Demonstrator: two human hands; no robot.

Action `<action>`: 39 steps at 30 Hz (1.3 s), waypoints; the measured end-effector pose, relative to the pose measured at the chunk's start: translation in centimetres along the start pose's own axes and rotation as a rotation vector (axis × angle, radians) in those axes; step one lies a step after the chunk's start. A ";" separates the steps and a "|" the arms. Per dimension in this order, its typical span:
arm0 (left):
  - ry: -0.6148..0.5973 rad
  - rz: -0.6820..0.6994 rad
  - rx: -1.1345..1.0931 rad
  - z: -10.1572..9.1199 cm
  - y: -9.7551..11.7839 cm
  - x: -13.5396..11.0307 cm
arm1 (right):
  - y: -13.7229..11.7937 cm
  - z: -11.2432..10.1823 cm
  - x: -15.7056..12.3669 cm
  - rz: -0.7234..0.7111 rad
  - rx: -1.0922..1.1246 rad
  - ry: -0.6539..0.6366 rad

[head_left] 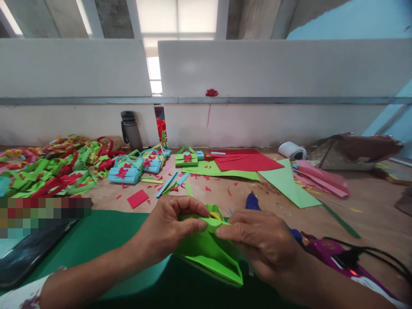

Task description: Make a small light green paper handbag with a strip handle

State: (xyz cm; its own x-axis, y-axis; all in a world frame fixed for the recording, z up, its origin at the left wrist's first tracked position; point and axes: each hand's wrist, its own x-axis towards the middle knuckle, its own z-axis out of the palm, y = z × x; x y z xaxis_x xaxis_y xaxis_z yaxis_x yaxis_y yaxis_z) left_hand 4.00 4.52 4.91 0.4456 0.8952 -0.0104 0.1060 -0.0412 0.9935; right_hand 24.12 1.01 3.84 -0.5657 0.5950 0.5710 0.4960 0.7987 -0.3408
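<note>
A bright green paper bag (209, 253) hangs between my hands, tilted over the dark green sheet. My left hand (177, 227) pinches its upper edge between thumb and fingers. From the other side, my right hand (260, 240) grips the same folded edge, its thumb against the paper. A looped green strip shows behind the bag's top, and beside it a small yellow thing (215, 216) is partly hidden. Just beyond my right hand lies a blue glue gun (252, 201), its body mostly covered by that hand.
Finished paper bags (124, 172) with red flowers stand near a grey bottle (131, 131). Piled paper bags (41, 171) fill the left. Red sheets (247, 161) and scraps lie behind. A purple power strip (334, 257) with cables sits right; a dark phone-like object (35, 253) lies left.
</note>
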 end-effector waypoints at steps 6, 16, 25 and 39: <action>0.085 0.055 0.008 0.0 0.1 -0.2 | -1.2 -0.7 0.9 0.216 0.157 -0.029; 0.149 0.420 0.392 0.7 -0.7 -1.1 | -1.5 0.0 1.1 0.363 0.059 0.061; 0.158 0.549 0.536 0.8 -1.1 -1.4 | -1.1 0.0 1.1 0.184 -0.074 0.033; 0.161 0.477 0.432 0.7 -0.6 -1.4 | -0.9 0.2 0.8 0.197 -0.012 0.049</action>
State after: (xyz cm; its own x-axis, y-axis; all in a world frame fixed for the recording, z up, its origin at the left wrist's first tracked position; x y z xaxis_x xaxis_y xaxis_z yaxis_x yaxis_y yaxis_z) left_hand 3.97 3.00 4.24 0.3968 0.7883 0.4702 0.2918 -0.5940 0.7496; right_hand 23.11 0.74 4.43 -0.4244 0.7343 0.5298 0.6016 0.6660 -0.4411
